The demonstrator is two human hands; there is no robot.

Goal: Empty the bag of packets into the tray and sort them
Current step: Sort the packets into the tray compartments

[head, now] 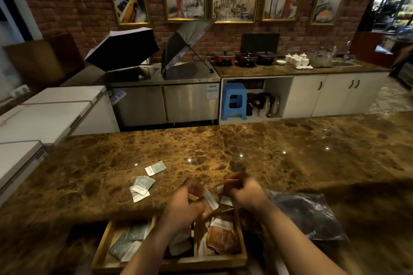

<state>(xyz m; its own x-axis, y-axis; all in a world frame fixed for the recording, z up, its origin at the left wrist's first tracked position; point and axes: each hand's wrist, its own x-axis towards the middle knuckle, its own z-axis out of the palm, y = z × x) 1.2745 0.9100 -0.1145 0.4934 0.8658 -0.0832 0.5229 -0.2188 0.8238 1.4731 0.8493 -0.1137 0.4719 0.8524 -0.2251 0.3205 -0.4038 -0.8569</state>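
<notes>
A wooden tray (243, 255) with compartments sits at the counter's near edge. Grey packets (127, 242) lie in its left compartment and brown packets (221, 238) in its right one. My left hand (182, 206) hovers over the tray's far rim, closed on brown packets (210, 204). My right hand (242, 192) is just beyond the tray, gripping more brown packets (229, 183). Several grey packets (142, 186) lie loose on the counter to the left, and one more grey packet (155, 168) lies farther back. A flattened clear plastic bag (310, 214) rests to the right.
The brown marble counter (223, 147) stretches wide ahead of the tray. White chest freezers (44, 114) stand at the left. Across the aisle are open umbrellas (125, 48) on a steel counter, pots, cups and a blue stool (234, 100).
</notes>
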